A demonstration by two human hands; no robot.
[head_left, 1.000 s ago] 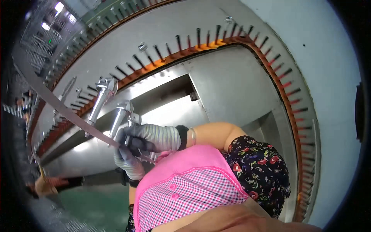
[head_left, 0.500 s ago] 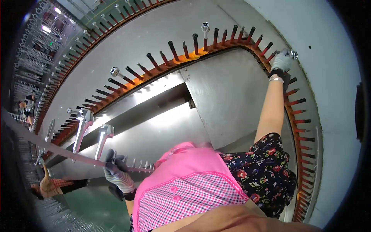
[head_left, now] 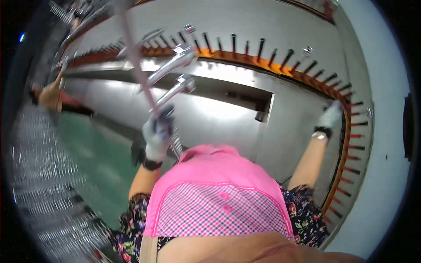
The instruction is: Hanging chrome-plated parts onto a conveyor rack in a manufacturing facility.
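My left hand (head_left: 158,131), in a pale glove with dark fingertips, is closed round a long pinkish bar (head_left: 139,70) that rises to the upper left. Shiny chrome parts shaped like tap spouts (head_left: 173,63) stick out from the bar, and a row of smaller metal pieces shows below the hand. My gloved right hand (head_left: 332,113) is at the inner edge of the curved peg track (head_left: 348,127), by its corner. Its fingers are blurred. Just beyond that hand a small chrome piece (head_left: 369,112) sits on a peg.
Red and black pegs (head_left: 262,48) stand along the track, with chrome pieces (head_left: 308,51) on a few. A steel panel (head_left: 210,109) with a long slot lies inside the curve. At left, a person (head_left: 52,94) stands near racks of metal parts (head_left: 57,193). A pale wall (head_left: 381,175) bounds the right.
The view has turned. My right hand has come away from the chrome piece at the track, which now sits on its peg. My left hand and the bar have swung up, the bar steeper.
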